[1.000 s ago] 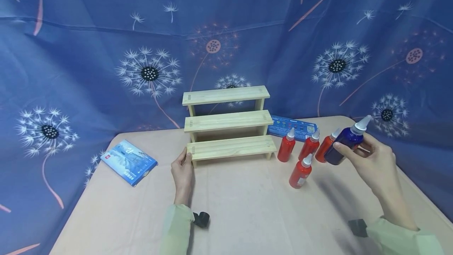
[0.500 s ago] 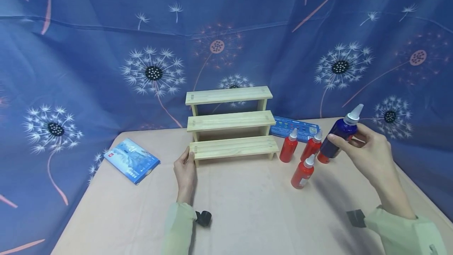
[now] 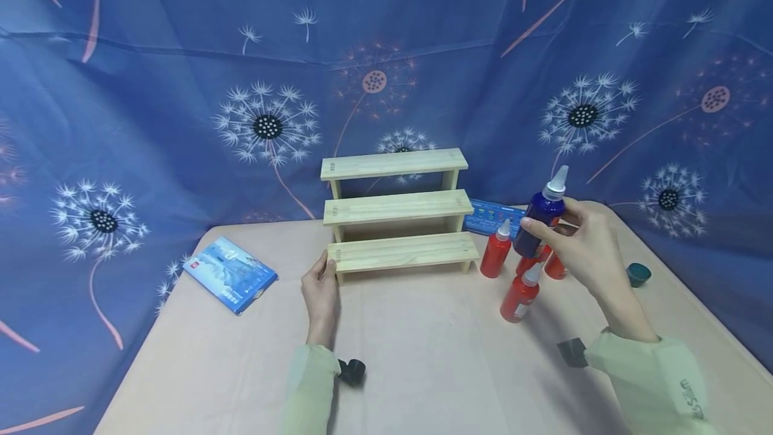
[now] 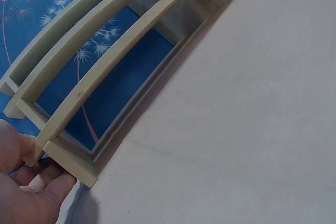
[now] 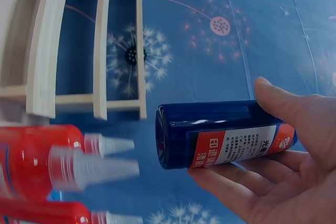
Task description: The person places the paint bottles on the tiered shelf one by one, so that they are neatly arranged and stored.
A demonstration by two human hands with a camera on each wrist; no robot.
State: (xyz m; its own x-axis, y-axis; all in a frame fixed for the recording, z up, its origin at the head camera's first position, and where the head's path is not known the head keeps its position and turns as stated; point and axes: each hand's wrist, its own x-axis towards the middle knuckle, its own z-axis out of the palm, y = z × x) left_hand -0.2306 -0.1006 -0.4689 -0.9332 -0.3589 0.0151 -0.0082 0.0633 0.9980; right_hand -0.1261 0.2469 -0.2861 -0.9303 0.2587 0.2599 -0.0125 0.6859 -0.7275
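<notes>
A dark blue squeeze bottle (image 3: 534, 225) with a pale pointed nozzle is in my right hand (image 3: 590, 250), held up over the red bottles. In the right wrist view, the thumb and fingers wrap round the blue bottle (image 5: 226, 135), whose label is red and white. My left hand (image 3: 320, 295) grips the left end of the lowest step of a three-step wooden shelf (image 3: 403, 252). The left wrist view has the thumb on that step and the fingers beneath it by the leg of the shelf (image 4: 73, 161).
Several red squeeze bottles (image 3: 495, 259) stand right of the shelf, some partly hidden by the blue bottle and hand. A blue printed box (image 3: 229, 274) lies at left. Another flat blue package (image 3: 492, 215) lies behind the bottles. A small dark green cup-like piece (image 3: 638, 274) sits at far right.
My right hand has carried the blue bottle leftward, uncovering the green piece at right. My left hand keeps its grip on the shelf. The head view has shifted slightly.
</notes>
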